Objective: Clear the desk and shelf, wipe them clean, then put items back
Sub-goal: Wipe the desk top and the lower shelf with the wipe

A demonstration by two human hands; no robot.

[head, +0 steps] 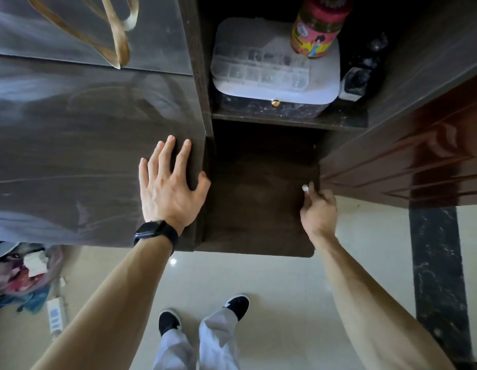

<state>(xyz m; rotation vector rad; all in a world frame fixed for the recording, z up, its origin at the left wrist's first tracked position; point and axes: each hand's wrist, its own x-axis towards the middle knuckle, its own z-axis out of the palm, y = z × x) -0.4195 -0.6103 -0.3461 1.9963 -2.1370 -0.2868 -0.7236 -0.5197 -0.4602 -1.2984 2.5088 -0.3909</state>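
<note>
My left hand [169, 186] lies flat with spread fingers on the dark wooden desk top [71, 145], near its right edge. My right hand [318, 209] pinches a small white scrap [305, 188] at the right side of the lower dark shelf [258, 198]. The upper shelf [290, 120] carries a clear plastic organiser box [272, 73] with a white lid, and a pink and yellow bottle [316, 30] stands on that lid. A small black and white object [356, 82] sits to the right of the box.
A tan strap [117, 36] lies on the desk's far part. A reddish-brown door [418, 161] stands to the right. On the tiled floor [232, 279] at left are a heap of cloth [21, 276] and a white power strip [55, 316].
</note>
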